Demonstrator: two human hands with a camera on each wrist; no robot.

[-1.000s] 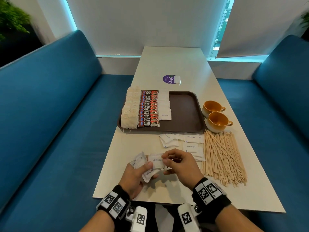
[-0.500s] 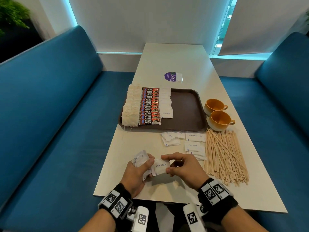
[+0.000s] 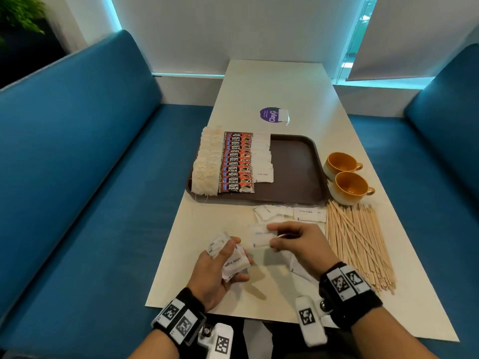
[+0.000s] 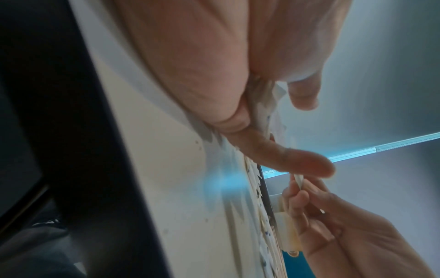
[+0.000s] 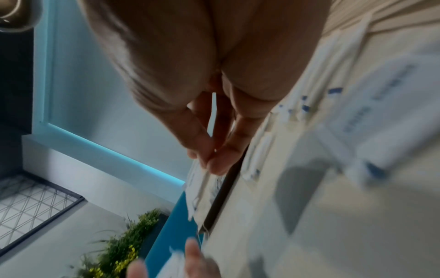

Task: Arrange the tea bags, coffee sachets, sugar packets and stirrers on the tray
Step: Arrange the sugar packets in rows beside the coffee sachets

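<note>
A brown tray (image 3: 293, 172) holds a column of tea bags (image 3: 206, 167), a column of red coffee sachets (image 3: 236, 164) and a column of white sugar packets (image 3: 263, 161). My left hand (image 3: 220, 265) grips a bunch of sugar packets (image 3: 234, 265) near the table's front edge. My right hand (image 3: 298, 242) pinches one sugar packet (image 3: 260, 238) between thumb and fingers, lifted off the table; it shows again in the right wrist view as a white packet (image 5: 197, 190). Loose sugar packets (image 3: 298, 213) lie in front of the tray. Wooden stirrers (image 3: 357, 242) lie in a pile at the right.
Two orange cups (image 3: 344, 177) stand right of the tray, just behind the stirrers. A purple sticker (image 3: 270, 114) lies on the table (image 3: 285, 81) beyond the tray. Blue benches (image 3: 77, 164) flank the table on both sides.
My right hand has drawn one sugar packet out of the bunch in my left hand and moved it forward and right. My left hand keeps hold of the other packets.
</note>
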